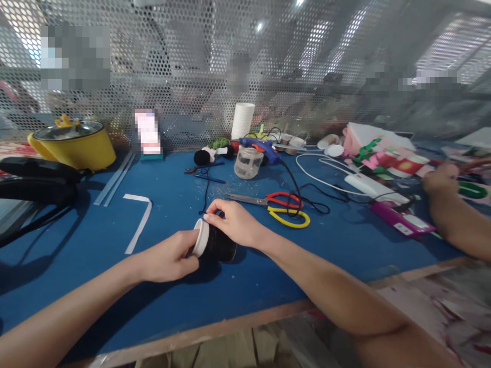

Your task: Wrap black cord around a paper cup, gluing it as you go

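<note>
A small cup (223, 247) with a black body and a white rim lies tilted on its side above the blue table. My left hand (178, 256) grips its rim, with fingers reaching inside the opening. Over the top of the cup, my right hand (232, 221) is closed, thumb and fingertips pinched at the rim. A strand of black yarn (206, 191) runs from the back of the table to those fingertips. Scissors (264, 201) with one red and one yellow handle lie open just beyond my right hand.
A white paper strip (141, 225) lies left, near a yellow pot (82, 148). Behind are a phone (149, 134), stacked white cups (243, 120) and a blue glue gun (261, 148) on a clear jar (247, 163). At right, another person's hand (441, 179) is beside a power strip (378, 189).
</note>
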